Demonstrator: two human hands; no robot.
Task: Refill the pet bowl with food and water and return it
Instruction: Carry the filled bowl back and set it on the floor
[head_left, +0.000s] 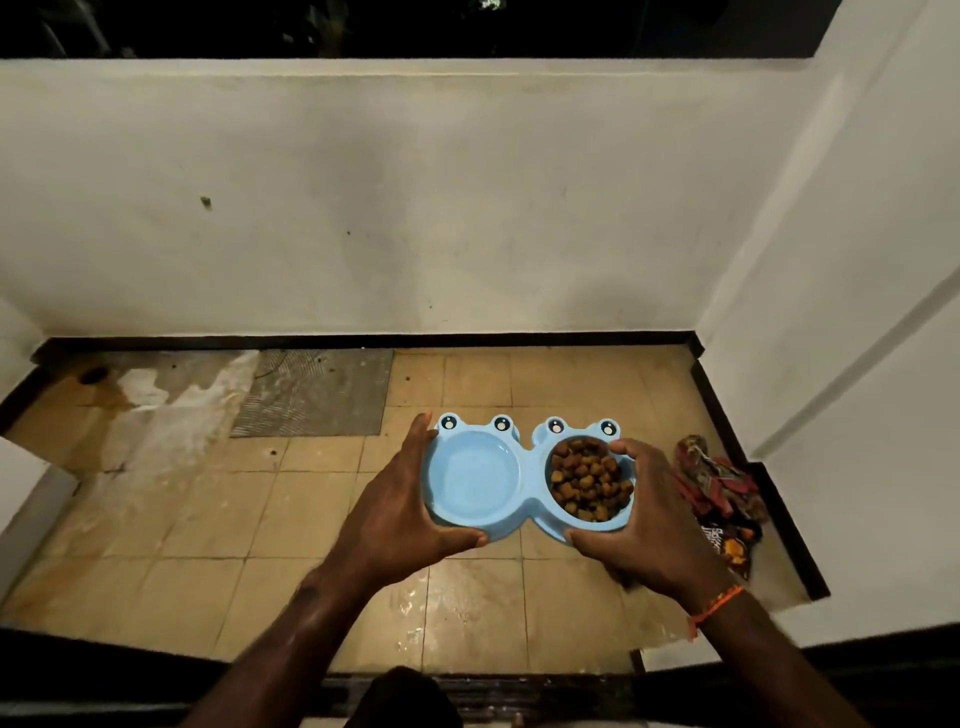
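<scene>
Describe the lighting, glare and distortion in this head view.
Head view: dim warm light; top edge black; wet glare on the floor tiles; wide-angle bending of the wall lines; blue double pet bowl, left hand and right hand sharp.

Dim warm light, wet-floor glare, edges bowed, right wrist blurred

No readable text anywhere, crumpled dark red-and-orange printed food packet (724, 504) on the tiled floor by the right wall, pale lettering on it too blurred to read
</scene>
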